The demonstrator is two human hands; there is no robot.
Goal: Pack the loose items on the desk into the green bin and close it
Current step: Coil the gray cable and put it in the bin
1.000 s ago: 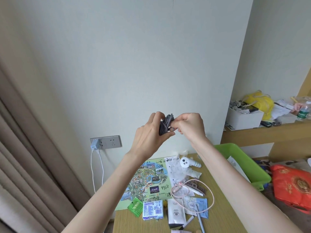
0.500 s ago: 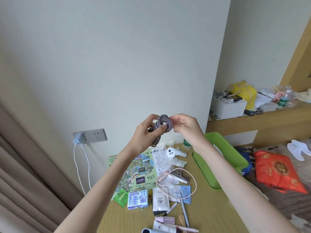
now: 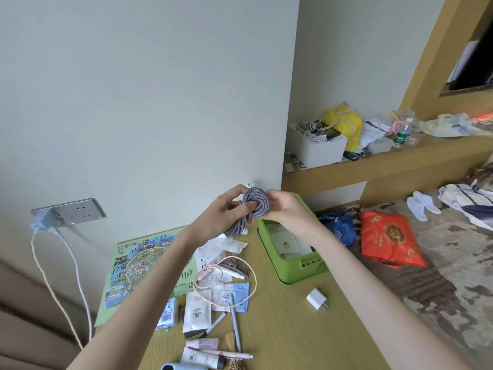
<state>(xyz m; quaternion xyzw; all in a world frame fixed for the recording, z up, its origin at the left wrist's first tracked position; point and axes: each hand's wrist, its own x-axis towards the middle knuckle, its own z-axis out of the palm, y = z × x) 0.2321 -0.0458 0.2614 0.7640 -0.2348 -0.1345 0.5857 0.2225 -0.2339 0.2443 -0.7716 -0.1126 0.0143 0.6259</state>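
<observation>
A coiled grey braided cable [image 3: 253, 206] is held up above the desk between both hands. My left hand [image 3: 218, 217] grips its lower left side and my right hand [image 3: 286, 209] pinches the coil from the right. Just below and to the right stands the open green bin [image 3: 301, 265] with paper cards inside. Loose items lie on the wooden desk [image 3: 293, 337]: a pink cable loop [image 3: 226, 281], sachets [image 3: 197, 313], a grey pen [image 3: 236, 327], a white charger plug [image 3: 317, 299], tubes [image 3: 205, 357] and a green map sheet [image 3: 138, 265].
A wall socket [image 3: 72, 212] with a blue adapter and white cords is at the left. A shelf [image 3: 386, 166] at the right holds a white box, a yellow bag and a bottle. A red bag [image 3: 386, 239] and slippers lie on the patterned floor beside the desk.
The view has tilted down and to the right, showing more of the desk, bin and charger plug. Both hands still hold the cable, which is wound into a tighter coil and held lower.
</observation>
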